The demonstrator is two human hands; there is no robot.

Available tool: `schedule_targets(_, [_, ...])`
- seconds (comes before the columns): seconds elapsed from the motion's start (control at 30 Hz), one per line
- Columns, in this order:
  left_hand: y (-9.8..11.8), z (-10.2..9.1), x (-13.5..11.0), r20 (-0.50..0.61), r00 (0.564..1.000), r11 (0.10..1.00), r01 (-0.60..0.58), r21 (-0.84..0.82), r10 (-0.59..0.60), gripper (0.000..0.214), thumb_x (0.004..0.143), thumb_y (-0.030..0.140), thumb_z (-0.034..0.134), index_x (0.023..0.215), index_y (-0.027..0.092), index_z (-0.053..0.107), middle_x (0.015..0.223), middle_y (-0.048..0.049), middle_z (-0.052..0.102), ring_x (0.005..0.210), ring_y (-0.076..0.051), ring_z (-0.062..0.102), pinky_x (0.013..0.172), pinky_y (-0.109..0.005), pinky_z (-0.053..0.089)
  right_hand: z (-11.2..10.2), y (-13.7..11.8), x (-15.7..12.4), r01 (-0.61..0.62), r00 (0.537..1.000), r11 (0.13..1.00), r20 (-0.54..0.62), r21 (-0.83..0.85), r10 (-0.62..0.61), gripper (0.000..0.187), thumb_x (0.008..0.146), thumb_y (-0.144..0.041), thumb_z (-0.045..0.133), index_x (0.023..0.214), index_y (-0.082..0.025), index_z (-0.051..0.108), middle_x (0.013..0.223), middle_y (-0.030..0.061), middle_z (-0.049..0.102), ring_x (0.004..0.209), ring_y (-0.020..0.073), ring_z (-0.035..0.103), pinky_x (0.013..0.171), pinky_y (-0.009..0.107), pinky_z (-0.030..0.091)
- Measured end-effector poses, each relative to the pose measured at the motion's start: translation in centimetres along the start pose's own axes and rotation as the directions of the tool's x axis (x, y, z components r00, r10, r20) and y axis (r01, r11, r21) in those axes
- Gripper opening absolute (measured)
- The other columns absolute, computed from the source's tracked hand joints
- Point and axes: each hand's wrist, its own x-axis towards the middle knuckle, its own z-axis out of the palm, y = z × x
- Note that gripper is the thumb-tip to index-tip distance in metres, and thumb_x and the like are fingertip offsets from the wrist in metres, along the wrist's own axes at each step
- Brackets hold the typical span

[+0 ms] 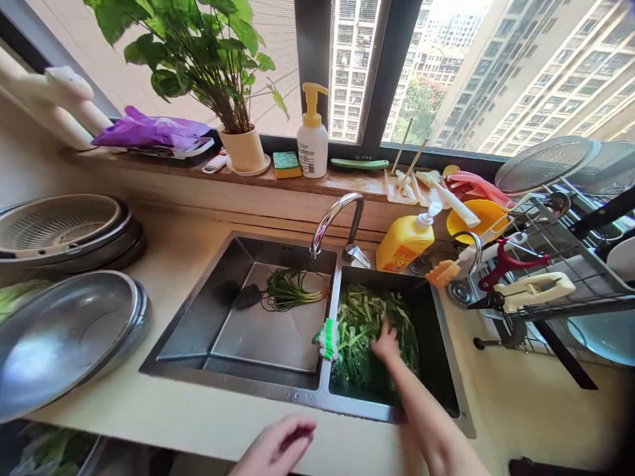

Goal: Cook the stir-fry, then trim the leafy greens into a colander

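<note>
In the right basin, leafy greens [364, 317] lie in water. My right hand [387, 342] reaches down onto them, its fingers apart and the fingertips touching the leaves; no grip on them shows. Over the counter's front edge hovers my left hand [278, 446], loosely curved, thumb apart from the fingers, with nothing visible in it. A bundle of thin green stems [292, 289] rests in the left basin [268, 337]. On the divider between the basins sits a green and white scrubber [328, 339].
A chrome faucet [337, 218] arches over the left basin. Yellow detergent bottle [404, 242] and wire dish rack [555, 251] stand at right. Metal bowls [69, 337] and strainers [59, 228] are at left. The sill carries a potted plant [243, 151], sponge [287, 165] and pump bottle [312, 142].
</note>
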Motion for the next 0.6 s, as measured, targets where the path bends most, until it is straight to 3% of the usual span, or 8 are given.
schedule_targets(0.1, [5.2,2.5,7.3,0.088,0.986,0.989,-0.144,-0.012,0.145,0.037,0.081,0.031,0.043,0.115,0.024,0.056,0.118,-0.0022,0.058,0.108,-0.014,0.052,0.095,-0.023,0.039,0.7,-0.3,-0.7,0.085,0.993,0.996,0.086,0.018,-0.087,0.085,0.061,-0.022,0.07,0.136,-0.015,0.029,0.144,0.0231,0.019,0.122,0.0358,0.038,0.092,0.041,0.037])
schedule_targets(0.13, [6.5,4.0,9.9,0.095,0.987,0.989,-0.133,0.066,0.126,0.046,0.079,0.03,0.045,0.124,0.02,0.049,0.129,-0.0062,0.049,0.118,-0.017,0.044,0.101,-0.025,0.032,0.6,-0.2,-0.8,0.129,0.986,0.991,0.106,0.032,-0.132,0.079,0.06,-0.023,0.072,0.131,-0.018,0.037,0.143,0.0188,0.025,0.121,0.0324,0.042,0.092,0.037,0.037])
schedule_targets(0.2, [7.6,7.7,15.1,0.062,0.997,0.969,0.02,0.247,-0.036,0.068,0.075,0.03,0.052,0.137,0.012,0.029,0.144,-0.0149,0.025,0.133,-0.026,0.022,0.108,-0.033,0.022,0.0,0.4,-0.6,0.185,0.977,0.981,0.094,0.057,-0.19,0.059,0.071,-0.033,0.064,0.125,-0.018,0.044,0.136,0.0154,0.038,0.115,0.0263,0.049,0.091,0.032,0.038])
schedule_targets(0.3, [6.1,12.4,22.2,-0.144,0.969,0.86,0.244,0.449,-0.2,0.081,0.073,0.03,0.056,0.141,0.014,0.015,0.148,-0.0169,0.003,0.135,-0.033,0.002,0.109,-0.046,0.012,-0.8,1.5,0.7,0.186,0.982,0.981,0.035,0.055,-0.188,0.05,0.087,-0.04,0.037,0.125,-0.009,0.038,0.122,0.0217,0.051,0.108,0.0274,0.054,0.086,0.036,0.041])
schedule_targets(0.4, [2.9,14.7,27.2,-0.266,0.943,0.784,0.319,0.533,-0.203,0.076,0.076,0.036,0.053,0.141,0.016,0.018,0.148,-0.0151,0.005,0.135,-0.033,0.0,0.108,-0.051,0.005,-0.5,2.3,2.7,0.207,0.974,0.978,0.086,0.04,-0.21,0.042,0.085,-0.035,0.042,0.119,-0.01,0.044,0.104,0.0171,0.063,0.098,0.0268,0.061,0.079,0.034,0.045])
schedule_targets(0.47, [1.2,15.4,29.1,-0.227,0.963,0.767,0.257,0.588,-0.148,0.071,0.077,0.045,0.049,0.138,0.015,0.028,0.147,-0.0148,0.013,0.135,-0.033,0.002,0.108,-0.052,0.001,-0.1,3.1,4.0,0.204,0.971,0.979,0.122,0.024,-0.205,0.036,0.083,-0.025,0.044,0.116,-0.013,0.046,0.099,0.0147,0.066,0.096,0.0252,0.062,0.078,0.033,0.046])
schedule_targets(0.53, [0.5,16.2,30.1,-0.18,0.978,0.765,0.194,0.614,-0.103,0.066,0.079,0.05,0.044,0.134,0.016,0.037,0.146,-0.0139,0.019,0.135,-0.032,0.006,0.108,-0.051,-0.001,-0.1,3.8,5.1,0.16,0.98,0.987,0.12,0.005,-0.159,0.037,0.085,-0.021,0.036,0.119,-0.01,0.043,0.104,0.0193,0.064,0.1,0.0263,0.061,0.079,0.036,0.045])
schedule_targets(0.6, [0.9,17.1,30.5,-0.209,0.968,0.771,0.236,0.591,-0.136,0.059,0.083,0.047,0.038,0.133,0.016,0.039,0.146,-0.0137,0.021,0.135,-0.032,0.009,0.107,-0.053,0.0,-0.2,4.1,5.6,0.12,0.986,0.993,0.115,0.002,-0.119,0.04,0.089,-0.023,0.024,0.122,-0.006,0.039,0.109,0.0246,0.06,0.101,0.0284,0.06,0.078,0.04,0.045])
